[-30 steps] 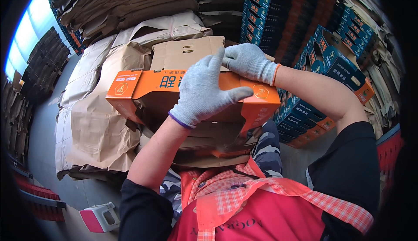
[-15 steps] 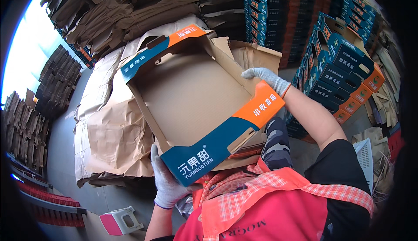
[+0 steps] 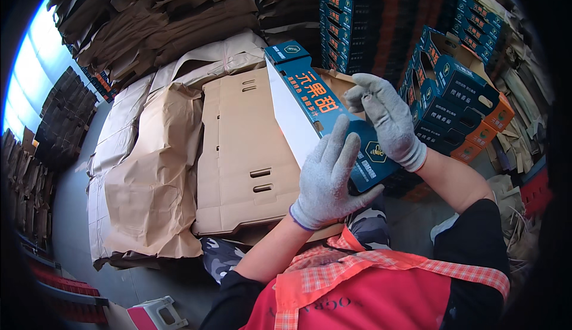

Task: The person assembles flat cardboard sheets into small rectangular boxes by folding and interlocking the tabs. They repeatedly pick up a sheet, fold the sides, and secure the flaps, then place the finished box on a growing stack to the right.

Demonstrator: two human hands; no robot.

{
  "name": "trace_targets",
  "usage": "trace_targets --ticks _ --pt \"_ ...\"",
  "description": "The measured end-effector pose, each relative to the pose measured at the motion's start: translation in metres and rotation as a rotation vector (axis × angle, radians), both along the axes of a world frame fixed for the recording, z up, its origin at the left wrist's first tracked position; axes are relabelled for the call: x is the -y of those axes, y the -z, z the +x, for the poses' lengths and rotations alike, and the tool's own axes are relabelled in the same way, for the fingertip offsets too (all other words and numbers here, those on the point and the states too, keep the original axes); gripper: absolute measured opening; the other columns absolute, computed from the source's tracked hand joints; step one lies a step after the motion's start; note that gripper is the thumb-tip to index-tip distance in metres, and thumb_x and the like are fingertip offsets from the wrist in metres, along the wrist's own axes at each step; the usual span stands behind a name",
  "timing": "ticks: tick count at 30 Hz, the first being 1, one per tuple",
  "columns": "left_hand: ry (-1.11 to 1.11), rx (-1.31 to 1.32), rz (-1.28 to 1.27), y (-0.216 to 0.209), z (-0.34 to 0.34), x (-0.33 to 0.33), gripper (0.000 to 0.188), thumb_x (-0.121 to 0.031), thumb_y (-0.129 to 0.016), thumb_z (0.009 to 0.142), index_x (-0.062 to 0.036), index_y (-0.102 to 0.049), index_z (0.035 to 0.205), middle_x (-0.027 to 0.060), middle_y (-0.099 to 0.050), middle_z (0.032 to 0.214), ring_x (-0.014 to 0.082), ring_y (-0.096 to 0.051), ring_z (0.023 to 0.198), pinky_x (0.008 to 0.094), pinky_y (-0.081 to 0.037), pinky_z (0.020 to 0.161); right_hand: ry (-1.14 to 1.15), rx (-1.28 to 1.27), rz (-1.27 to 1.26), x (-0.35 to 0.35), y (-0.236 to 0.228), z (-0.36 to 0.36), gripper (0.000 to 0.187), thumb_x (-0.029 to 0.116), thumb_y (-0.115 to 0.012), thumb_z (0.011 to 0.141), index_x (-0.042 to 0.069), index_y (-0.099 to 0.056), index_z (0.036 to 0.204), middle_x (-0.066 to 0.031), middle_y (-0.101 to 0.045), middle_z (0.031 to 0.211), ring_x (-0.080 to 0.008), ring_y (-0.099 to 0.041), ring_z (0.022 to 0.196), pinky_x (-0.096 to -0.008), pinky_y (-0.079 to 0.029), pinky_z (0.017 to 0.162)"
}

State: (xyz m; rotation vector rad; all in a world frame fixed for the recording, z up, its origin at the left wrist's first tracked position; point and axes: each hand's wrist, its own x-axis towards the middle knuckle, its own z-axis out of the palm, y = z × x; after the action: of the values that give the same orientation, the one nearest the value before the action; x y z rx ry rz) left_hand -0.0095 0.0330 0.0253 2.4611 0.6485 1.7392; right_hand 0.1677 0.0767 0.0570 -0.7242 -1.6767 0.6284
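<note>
A cardboard produce box (image 3: 319, 106) stands tipped on its side, its dark teal wall with orange lettering facing up and a white face slanting down to the left. My left hand (image 3: 325, 181), in a grey-white knit glove, lies against the near part of that wall with fingers stretched and thumb out. Over the box's right edge is my gloved right hand (image 3: 390, 121), its fingers apart and half bent. Whether it touches the cardboard is hard to tell. Beneath the box lies a pile of flat brown cardboard blanks (image 3: 235, 151) with slots cut in them.
Crumpled brown paper (image 3: 155, 181) covers the pile's left side. Made-up teal and orange boxes (image 3: 456, 97) are stacked at the right, with a taller box stack (image 3: 336, 20) behind. Bundled flat cardboard (image 3: 161, 20) rises at the back. A pink-and-white stool (image 3: 158, 315) sits at the lower left.
The box has turned from lying open side up across the pile to standing on its side further right. Both hands have shifted from gripping its corners to its teal wall, the left moving up and right.
</note>
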Motion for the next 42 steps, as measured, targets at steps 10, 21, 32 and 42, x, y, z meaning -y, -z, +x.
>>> trace_targets --ticks 10,21,32,42 --pt "0.07 0.372 -0.693 0.044 0.021 0.02 0.14 -0.054 -0.086 0.054 -0.0026 0.002 0.15 0.0341 -0.004 0.151 0.0484 -0.011 0.141 0.0487 -0.015 0.114 -0.015 0.913 -0.372 0.008 -0.061 -0.042 0.018 0.025 -0.064 0.072 0.009 -0.058 0.077 -0.0133 -0.061 0.07 -0.0304 -0.062 0.067 -0.0395 -0.049 0.063" --pt "0.227 0.287 -0.81 0.039 -0.029 0.035 0.098 -0.033 -0.086 0.064 -0.0007 -0.03 0.139 0.019 -0.044 0.133 0.0302 -0.046 0.123 0.0409 -0.038 0.104 -0.376 0.894 0.121 0.0 -0.051 -0.145 0.029 0.026 -0.064 0.082 0.005 -0.063 0.103 -0.0143 -0.066 0.096 -0.0289 -0.064 0.091 -0.0369 -0.051 0.081" --pt "-0.625 0.097 -0.941 0.124 -0.225 0.153 0.056 -0.004 -0.069 0.074 0.0028 -0.053 0.127 0.022 -0.059 0.123 0.0351 -0.058 0.112 0.0377 -0.045 0.096 -0.394 1.195 -0.062 0.043 0.086 -0.159 0.09 0.048 -0.076 0.068 0.002 -0.04 0.137 -0.0201 -0.052 0.131 -0.0367 -0.054 0.113 -0.0407 -0.044 0.095" --pt "-0.093 -0.107 -0.521 0.112 -0.115 0.115 0.059 -0.002 -0.07 0.071 0.0002 -0.053 0.127 0.0228 -0.056 0.126 0.0396 -0.057 0.112 0.043 -0.047 0.094 -0.024 1.307 0.209 -0.024 -0.026 -0.145 0.055 0.044 -0.07 0.073 0.001 -0.062 0.106 -0.0185 -0.063 0.093 -0.032 -0.063 0.088 -0.0415 -0.05 0.074"
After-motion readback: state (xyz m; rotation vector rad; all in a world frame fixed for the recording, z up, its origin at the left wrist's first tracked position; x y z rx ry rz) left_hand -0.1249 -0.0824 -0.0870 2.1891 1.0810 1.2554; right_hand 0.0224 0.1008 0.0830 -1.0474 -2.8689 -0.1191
